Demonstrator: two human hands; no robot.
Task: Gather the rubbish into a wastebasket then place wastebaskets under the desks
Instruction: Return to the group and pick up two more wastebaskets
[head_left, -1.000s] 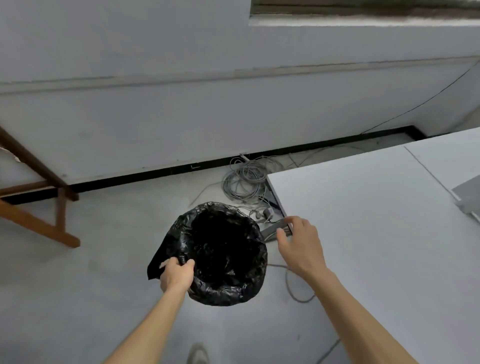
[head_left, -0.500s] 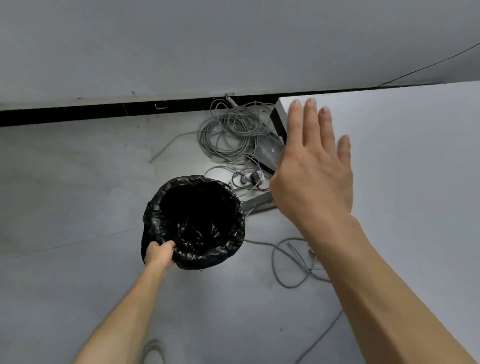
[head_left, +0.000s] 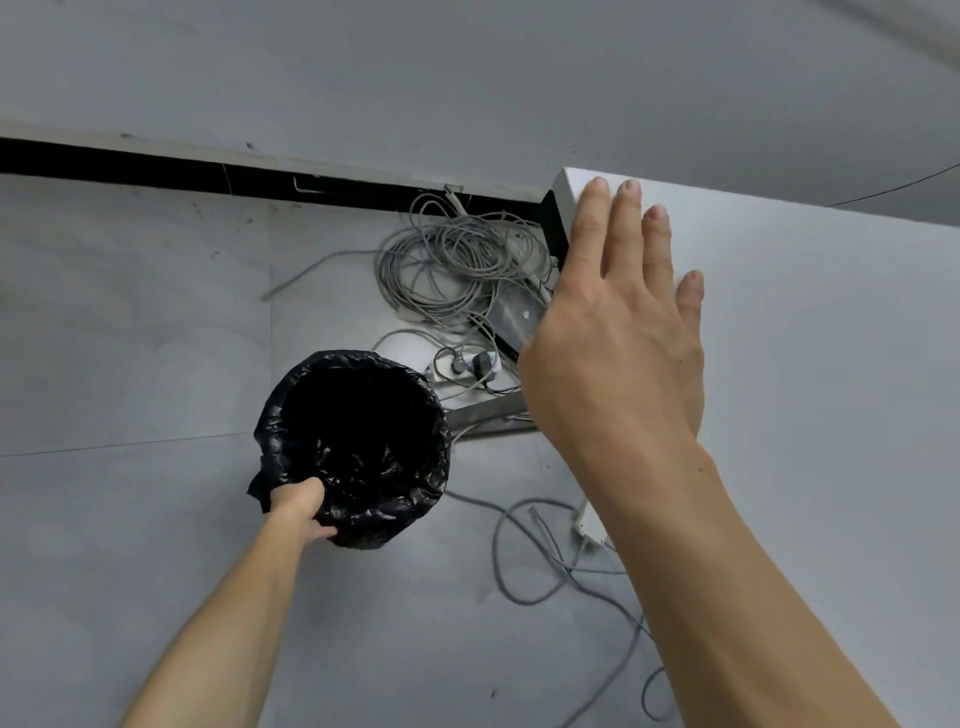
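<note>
A round wastebasket (head_left: 358, 441) lined with a black plastic bag sits low over the grey floor, left of the white desk (head_left: 821, 364). My left hand (head_left: 301, 506) grips the basket's near rim, fingers curled over the bag. My right hand (head_left: 618, 338) lies flat with straight fingers along the desk's left edge near its far corner. The inside of the basket is dark and I cannot make out what it holds.
A tangle of grey cables (head_left: 457, 260) lies on the floor by the wall, with a power strip (head_left: 462, 366) and a metal desk foot (head_left: 493, 413) just right of the basket. More loose cable (head_left: 524, 556) trails nearer me. A black skirting (head_left: 156, 169) runs along the wall.
The view has tilted further down and closer to the floor. My right hand left the desk's edge grip and now lies flat on the desk. The basket has sunk lower, still gripped by my left hand.
</note>
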